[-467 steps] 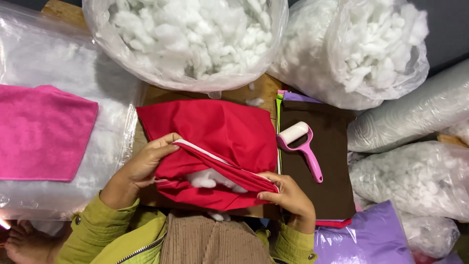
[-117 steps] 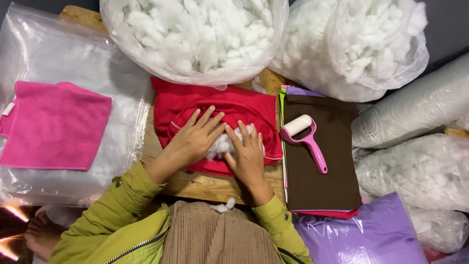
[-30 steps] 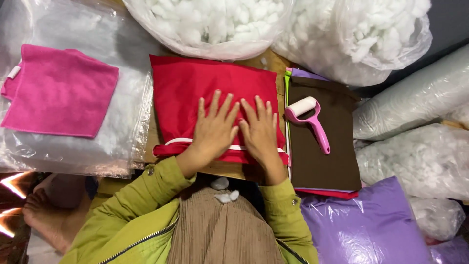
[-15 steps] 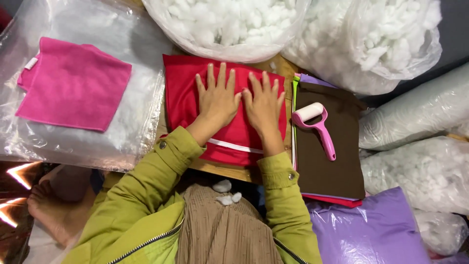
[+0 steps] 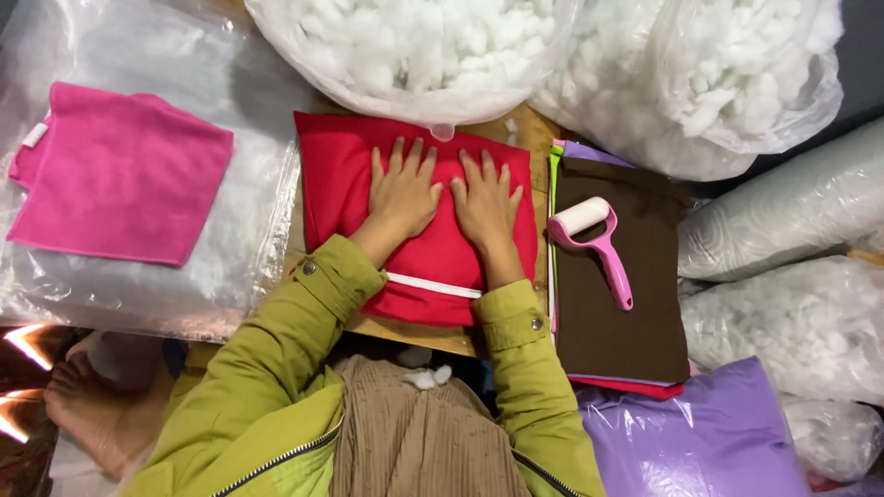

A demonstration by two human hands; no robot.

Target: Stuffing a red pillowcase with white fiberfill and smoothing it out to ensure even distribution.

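Observation:
A red fabric cushion cover [image 5: 336,179] lies flat on a wooden board, with a white strip along its near opening. My left hand [image 5: 402,193] and my right hand [image 5: 484,204] press flat on its upper middle, side by side, fingers spread and pointing away from me. Neither hand holds anything. Green jacket sleeves cover both forearms.
Two clear bags of white stuffing [image 5: 424,51] [image 5: 709,74] stand behind the cover. A pink cloth [image 5: 120,175] lies on a plastic bag at left. A pink lint roller [image 5: 594,248] rests on a brown fabric stack [image 5: 617,313] at right. More filled bags [image 5: 792,322] and a purple bag [image 5: 700,433] crowd the right.
Both hands have slid forward up the red cover from its near edge toward its middle, staying flat. Earlier they were pushing white stuffing into its opening.

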